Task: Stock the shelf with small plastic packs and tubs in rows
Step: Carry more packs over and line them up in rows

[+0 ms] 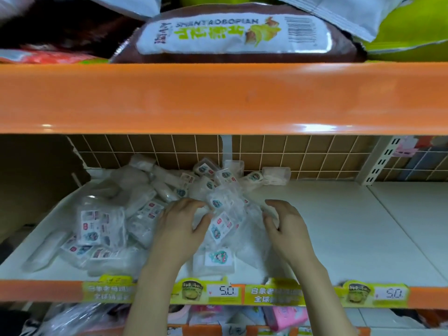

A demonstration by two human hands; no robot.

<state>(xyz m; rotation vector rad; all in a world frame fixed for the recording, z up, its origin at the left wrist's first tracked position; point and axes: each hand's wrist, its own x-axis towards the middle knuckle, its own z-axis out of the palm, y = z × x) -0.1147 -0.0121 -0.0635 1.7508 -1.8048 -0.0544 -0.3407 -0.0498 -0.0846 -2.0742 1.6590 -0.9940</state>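
So both hands are in over the white shelf (pixel 339 226), working a messy heap of small clear plastic packs (pixel 150 209) that sits on its left and middle part. The left hand (pixel 180 229) has its fingers curled over the top of the pile, and the thumb and fingertips look like they're pinching the clear wrap of a pack with a cartoon sticker (pixel 219 224), which stands tilted between the two hands. The right hand (pixel 284 226) is just to the right of that pack, fingers loosely bent and spread, thumb pointing in toward the pile. I honestly can't tell if it's got hold of the wrap or is just touching it, the plastic is too see-through.

Rest of the stock: a fatter tub-like pack (pixel 101 224) with labels sits at the left of the heap, another stickered pack (pixel 215 259) lies flat near the front edge between the forearms, and a few little clear tubs (pixel 276 175) are pushed up against the tiled back wall (pixel 303 151). The right half of the shelf is bare white.

Front lip has green price tags (pixel 228 291) reading 5.0. Above is an orange shelf edge (pixel 218 98) with a big brown and white snack bag (pixel 232 35) lying on it.
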